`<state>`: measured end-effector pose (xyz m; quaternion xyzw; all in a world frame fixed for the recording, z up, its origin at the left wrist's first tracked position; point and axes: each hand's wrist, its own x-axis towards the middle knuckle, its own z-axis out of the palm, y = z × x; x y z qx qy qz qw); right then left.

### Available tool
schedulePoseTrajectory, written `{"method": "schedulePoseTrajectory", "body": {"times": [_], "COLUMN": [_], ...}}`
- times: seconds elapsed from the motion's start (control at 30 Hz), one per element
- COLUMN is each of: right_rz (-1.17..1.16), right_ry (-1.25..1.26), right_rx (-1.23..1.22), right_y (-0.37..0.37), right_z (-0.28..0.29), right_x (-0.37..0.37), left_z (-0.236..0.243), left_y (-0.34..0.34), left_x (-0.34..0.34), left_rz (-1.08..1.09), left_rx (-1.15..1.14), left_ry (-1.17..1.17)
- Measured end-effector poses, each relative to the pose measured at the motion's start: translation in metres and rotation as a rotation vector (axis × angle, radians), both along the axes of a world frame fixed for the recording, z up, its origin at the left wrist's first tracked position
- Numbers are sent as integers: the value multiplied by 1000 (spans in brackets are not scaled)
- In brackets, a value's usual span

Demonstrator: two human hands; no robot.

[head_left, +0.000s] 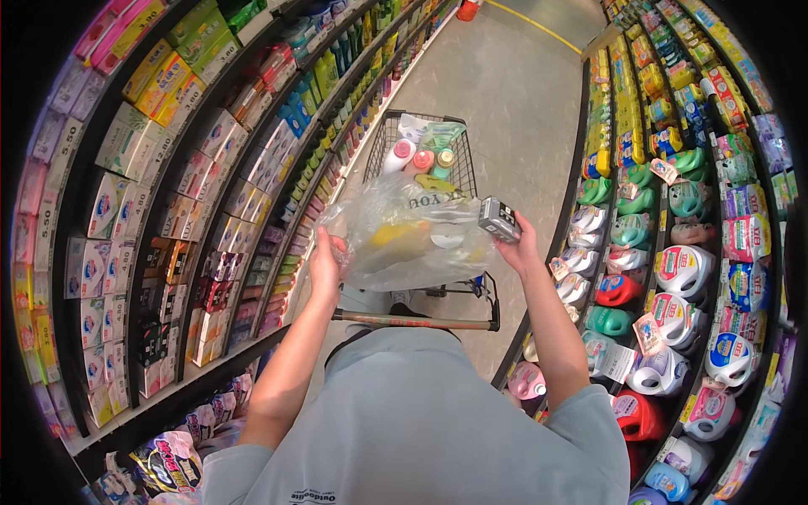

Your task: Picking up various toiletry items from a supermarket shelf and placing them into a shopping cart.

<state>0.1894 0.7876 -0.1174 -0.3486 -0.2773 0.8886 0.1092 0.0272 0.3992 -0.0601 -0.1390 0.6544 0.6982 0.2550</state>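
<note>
A clear plastic bag (362,257) spreads between my hands above the shopping cart (370,160). Something yellow (400,237) shows through its film. My left hand (326,259) pinches the bag's left side. In my right hand (518,242) is a small dark grey box (500,219), gripped by its right end at the bag's right edge. Whether those fingers also hold the film, I cannot make out. Beyond the bag, the cart carries a pink-capped bottle (400,154), a red-capped bottle (422,160) and a bottle with a pale cap (443,158).
The cart's handle (412,321) runs across in front of my body. Shelves of boxed goods (105,206) line the left. On the right, shelves hold jugs (682,269) and pouches (745,238). Grey floor (522,93) stretches ahead between them, with a yellow line (539,23) far off.
</note>
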Motion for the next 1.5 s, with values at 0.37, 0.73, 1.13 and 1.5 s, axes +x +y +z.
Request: {"method": "schedulePoseTrajectory", "body": {"times": [0.37,0.73,1.13,1.5], "right_rz": [519,678,1531,1521], "right_ry": [-253,-675,-420,-422], "right_rx": [1519,1266,1340,1751], "right_y": [-50,-154,-119,17], "right_z": [10,-202,-188,-99], "right_x": [-71,-251,-242,-158], "left_z": [-84,-97,-105,-96], "left_y": [12,45,44,53], "left_x": [-23,-55,-69,-84], "left_rz": [-307,-60,6,-29], "left_rx": [-211,-217,-197,-193], "left_ry": [318,200,188,205]}}
